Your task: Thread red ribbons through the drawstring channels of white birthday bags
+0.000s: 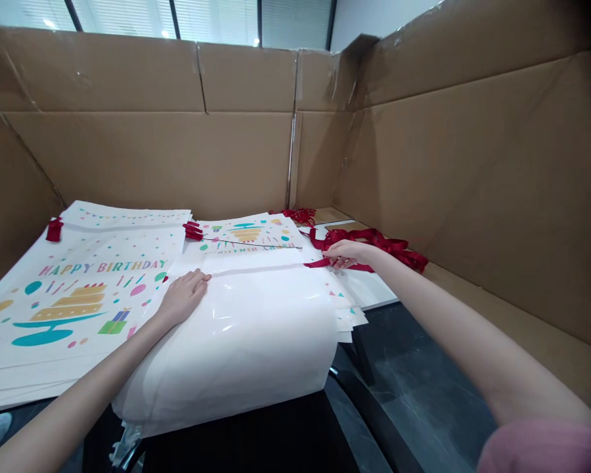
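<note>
A large white sheet (256, 328), glossy and curling down over the front edge, lies before me. My left hand (190, 292) rests flat on its left part, fingers stretched out. At the sheet's far right corner my right hand (345, 255) pinches a red ribbon (316, 263). A thin dark wire tool (256, 244) with a small loop at its right end lies behind the sheet. Its left end meets a red ribbon bundle (193, 230). Beyond the wire shows a printed birthday panel (246, 230), partly covered by the sheet.
Stacked HAPPY BIRTHDAY sheets (79, 249) lie at left, with a red ribbon piece (54, 230) at their edge. A red ribbon heap (389, 244) lies behind my right hand, near red cords (300, 216). Cardboard walls (152, 151) rise at the back and sides.
</note>
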The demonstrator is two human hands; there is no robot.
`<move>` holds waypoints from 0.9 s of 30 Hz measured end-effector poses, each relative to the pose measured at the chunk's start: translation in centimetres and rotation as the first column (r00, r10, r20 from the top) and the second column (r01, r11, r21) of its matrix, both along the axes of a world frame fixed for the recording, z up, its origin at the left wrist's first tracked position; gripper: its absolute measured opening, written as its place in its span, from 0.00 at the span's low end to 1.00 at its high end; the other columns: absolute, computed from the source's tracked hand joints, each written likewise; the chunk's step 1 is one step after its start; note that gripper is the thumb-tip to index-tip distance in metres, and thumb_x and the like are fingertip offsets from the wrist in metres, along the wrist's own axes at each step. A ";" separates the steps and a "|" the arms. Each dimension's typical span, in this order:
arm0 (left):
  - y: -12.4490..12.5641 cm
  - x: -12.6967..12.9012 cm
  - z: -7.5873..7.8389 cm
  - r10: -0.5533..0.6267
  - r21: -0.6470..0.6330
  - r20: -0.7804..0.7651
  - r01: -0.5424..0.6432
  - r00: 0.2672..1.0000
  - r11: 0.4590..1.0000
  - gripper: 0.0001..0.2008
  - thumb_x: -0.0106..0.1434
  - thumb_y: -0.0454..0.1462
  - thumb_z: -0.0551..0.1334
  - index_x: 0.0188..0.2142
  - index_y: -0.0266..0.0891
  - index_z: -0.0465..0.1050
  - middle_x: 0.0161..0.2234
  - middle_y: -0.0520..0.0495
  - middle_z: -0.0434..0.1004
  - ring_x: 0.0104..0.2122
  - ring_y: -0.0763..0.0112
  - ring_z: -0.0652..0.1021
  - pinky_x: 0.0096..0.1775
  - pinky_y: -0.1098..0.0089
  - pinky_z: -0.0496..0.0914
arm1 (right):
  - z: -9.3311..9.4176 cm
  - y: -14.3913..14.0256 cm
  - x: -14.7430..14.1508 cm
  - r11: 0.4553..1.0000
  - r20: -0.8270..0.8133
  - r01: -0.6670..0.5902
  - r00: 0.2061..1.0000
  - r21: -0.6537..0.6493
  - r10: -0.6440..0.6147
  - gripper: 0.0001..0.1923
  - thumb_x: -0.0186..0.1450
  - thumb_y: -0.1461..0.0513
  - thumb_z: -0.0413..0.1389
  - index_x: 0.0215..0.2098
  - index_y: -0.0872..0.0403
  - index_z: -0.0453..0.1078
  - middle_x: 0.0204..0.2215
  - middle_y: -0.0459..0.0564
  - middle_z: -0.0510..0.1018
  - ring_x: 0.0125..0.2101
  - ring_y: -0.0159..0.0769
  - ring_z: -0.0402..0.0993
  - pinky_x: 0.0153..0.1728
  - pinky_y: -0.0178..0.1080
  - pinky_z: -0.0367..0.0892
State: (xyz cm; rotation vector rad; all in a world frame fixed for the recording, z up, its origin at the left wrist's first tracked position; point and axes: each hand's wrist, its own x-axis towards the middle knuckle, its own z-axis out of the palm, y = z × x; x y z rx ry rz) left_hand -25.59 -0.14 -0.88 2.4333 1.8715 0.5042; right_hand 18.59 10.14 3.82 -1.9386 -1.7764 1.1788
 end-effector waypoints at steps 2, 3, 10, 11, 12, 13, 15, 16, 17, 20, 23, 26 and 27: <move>0.1 -0.1 -0.1 0.008 0.010 0.005 -0.008 1.000 1.000 0.22 0.65 0.43 0.43 0.48 0.40 0.69 0.52 0.44 0.71 0.57 0.57 0.65 0.54 0.58 0.61 | 0.1 -0.3 0.4 1.000 -0.113 -0.009 0.994 -0.020 0.006 0.11 0.57 0.58 0.62 0.32 0.58 0.71 0.29 0.52 0.77 0.29 0.31 0.76 0.33 0.32 0.73; 0.1 -0.1 -0.2 0.012 0.013 0.006 -0.012 1.000 1.000 0.22 0.65 0.44 0.43 0.48 0.40 0.70 0.52 0.44 0.71 0.57 0.56 0.65 0.54 0.58 0.61 | 0.1 -0.4 0.6 1.000 -0.169 -0.008 0.986 -0.030 0.003 0.11 0.55 0.59 0.64 0.32 0.58 0.71 0.29 0.51 0.77 0.30 0.31 0.76 0.35 0.32 0.73; -0.2 0.1 0.2 0.018 -0.004 0.000 -0.018 1.000 1.000 0.22 0.66 0.43 0.43 0.48 0.40 0.69 0.52 0.43 0.71 0.56 0.57 0.67 0.54 0.58 0.61 | -0.5 -0.7 1.2 1.000 -0.291 0.006 0.957 -0.005 -0.008 0.10 0.47 0.63 0.68 0.26 0.58 0.74 0.27 0.50 0.79 0.29 0.32 0.76 0.38 0.32 0.74; -0.2 0.2 0.3 0.020 -0.003 0.003 -0.020 1.000 1.000 0.22 0.66 0.43 0.43 0.48 0.40 0.69 0.52 0.43 0.71 0.55 0.57 0.67 0.53 0.59 0.62 | -0.6 -0.7 1.3 1.000 -0.299 0.011 0.954 -0.009 -0.013 0.10 0.47 0.64 0.68 0.26 0.58 0.74 0.28 0.50 0.79 0.30 0.33 0.77 0.38 0.32 0.74; -0.2 0.2 0.3 0.022 -0.002 0.005 -0.022 1.000 1.000 0.22 0.65 0.43 0.43 0.48 0.40 0.70 0.52 0.44 0.71 0.55 0.57 0.68 0.53 0.59 0.62 | -0.7 -0.6 1.3 1.000 -0.311 0.016 0.950 -0.014 -0.020 0.10 0.47 0.65 0.68 0.26 0.58 0.74 0.28 0.50 0.79 0.31 0.33 0.77 0.38 0.32 0.74; -0.2 0.3 0.4 0.024 -0.002 0.006 -0.024 1.000 1.000 0.22 0.65 0.43 0.43 0.48 0.40 0.70 0.52 0.44 0.71 0.55 0.57 0.68 0.53 0.59 0.62 | -0.8 -0.5 1.3 1.000 -0.327 0.022 0.945 -0.018 -0.027 0.10 0.46 0.66 0.68 0.26 0.58 0.74 0.29 0.51 0.79 0.32 0.34 0.77 0.39 0.33 0.74; -0.3 0.3 0.4 0.027 -0.007 0.005 -0.027 1.000 1.000 0.22 0.65 0.43 0.43 0.48 0.39 0.70 0.52 0.43 0.71 0.55 0.57 0.67 0.53 0.59 0.62 | -1.0 -0.4 1.4 0.999 -0.365 0.033 0.930 -0.022 -0.039 0.12 0.46 0.67 0.68 0.28 0.58 0.74 0.30 0.51 0.79 0.33 0.35 0.78 0.40 0.34 0.75; -0.3 0.3 0.4 0.030 -0.010 0.005 -0.030 1.000 1.000 0.22 0.65 0.43 0.42 0.48 0.39 0.70 0.53 0.43 0.71 0.56 0.57 0.67 0.54 0.58 0.61 | -1.0 -0.4 1.4 0.999 -0.383 0.037 0.923 -0.022 -0.042 0.13 0.45 0.67 0.69 0.28 0.58 0.73 0.31 0.51 0.79 0.33 0.35 0.78 0.40 0.34 0.75; -0.3 0.3 0.4 0.030 -0.010 0.006 -0.030 1.000 0.999 0.22 0.66 0.43 0.42 0.48 0.39 0.70 0.53 0.43 0.70 0.56 0.56 0.66 0.54 0.58 0.61 | -1.0 -0.4 1.4 0.999 -0.395 0.039 0.918 -0.021 -0.044 0.13 0.45 0.67 0.68 0.29 0.58 0.73 0.31 0.51 0.79 0.34 0.36 0.78 0.40 0.34 0.75; -0.3 0.2 0.4 0.030 -0.006 0.006 -0.030 1.000 1.000 0.22 0.65 0.43 0.43 0.48 0.39 0.69 0.54 0.43 0.70 0.57 0.56 0.66 0.54 0.58 0.61 | -0.7 -0.8 1.3 0.999 -0.392 0.038 0.919 -0.020 -0.043 0.13 0.46 0.69 0.68 0.30 0.58 0.73 0.31 0.51 0.79 0.34 0.35 0.78 0.40 0.34 0.75; -0.2 0.1 0.2 0.030 -0.007 -0.001 -0.030 1.000 1.000 0.22 0.66 0.43 0.43 0.48 0.39 0.69 0.54 0.44 0.70 0.56 0.57 0.67 0.53 0.59 0.62 | 0.0 -1.7 0.9 0.996 -0.382 0.081 0.921 -0.021 -0.083 0.09 0.51 0.70 0.65 0.30 0.59 0.72 0.31 0.51 0.79 0.34 0.34 0.78 0.41 0.34 0.75; -0.1 0.0 0.2 0.025 0.000 -0.003 -0.025 1.000 1.000 0.22 0.65 0.43 0.43 0.48 0.39 0.69 0.53 0.43 0.70 0.56 0.57 0.67 0.53 0.59 0.62 | 0.8 -2.7 0.8 0.990 -0.395 0.136 0.907 -0.044 -0.142 0.04 0.56 0.70 0.61 0.30 0.59 0.71 0.31 0.53 0.79 0.35 0.35 0.78 0.42 0.34 0.74; -0.1 0.1 0.2 0.021 0.005 -0.001 -0.021 1.000 1.000 0.22 0.65 0.43 0.43 0.48 0.39 0.69 0.53 0.44 0.71 0.56 0.57 0.67 0.52 0.59 0.63 | 1.0 -2.9 0.9 0.988 -0.401 0.142 0.903 -0.056 -0.153 0.04 0.57 0.71 0.60 0.31 0.59 0.71 0.31 0.54 0.79 0.36 0.35 0.78 0.43 0.34 0.74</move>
